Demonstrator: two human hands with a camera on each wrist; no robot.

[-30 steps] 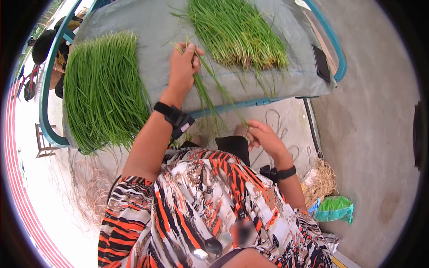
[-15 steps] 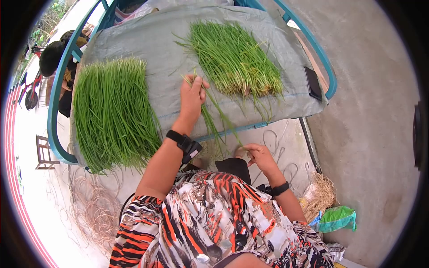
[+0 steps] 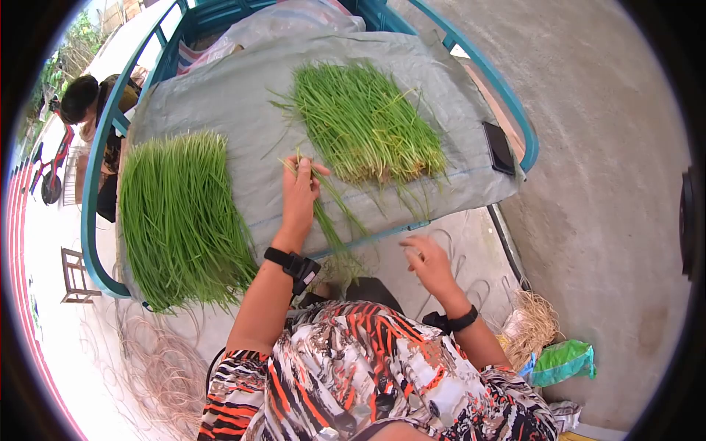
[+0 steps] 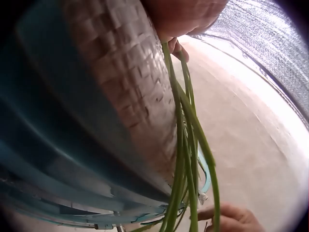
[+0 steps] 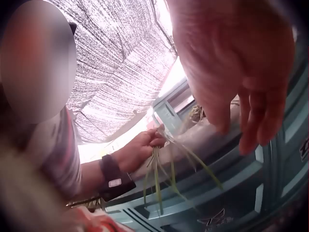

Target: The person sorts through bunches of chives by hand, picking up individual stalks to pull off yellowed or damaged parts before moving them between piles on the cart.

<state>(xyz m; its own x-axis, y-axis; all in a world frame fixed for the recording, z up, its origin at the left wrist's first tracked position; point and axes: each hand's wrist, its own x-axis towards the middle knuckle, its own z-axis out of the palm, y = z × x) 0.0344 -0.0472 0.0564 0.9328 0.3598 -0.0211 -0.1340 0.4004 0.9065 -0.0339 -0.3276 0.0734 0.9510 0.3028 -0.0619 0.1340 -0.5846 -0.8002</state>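
A small bunch of long green garlic chives [image 3: 329, 226] is pinched near its pale ends by my left hand [image 3: 299, 197], over the front of the grey sheet [image 3: 257, 110]. The blades hang down towards me, and in the left wrist view the chives [image 4: 179, 140] droop past a woven edge. My right hand [image 3: 431, 266] is apart from them, lower and to the right. In the right wrist view the fingers of this hand [image 5: 229, 67] hang loosely with nothing between them. A neat pile of chives [image 3: 180, 220] lies left, a looser heap [image 3: 368, 117] further back to the right.
Blue-green rails [image 3: 88, 213] flank the sheet-covered cart bed. A phone [image 3: 498, 148] lies at its right edge. Tangled straw-coloured strands [image 3: 533, 320] and a green bag [image 3: 562, 363] are on the ground to the right. Another person [image 3: 92, 103] is beyond the left rail.
My right hand had fingertips at the end of a hanging blade; now it is away from it. The left hand still holds the bunch. The head view has tilted up, showing more of the cart.
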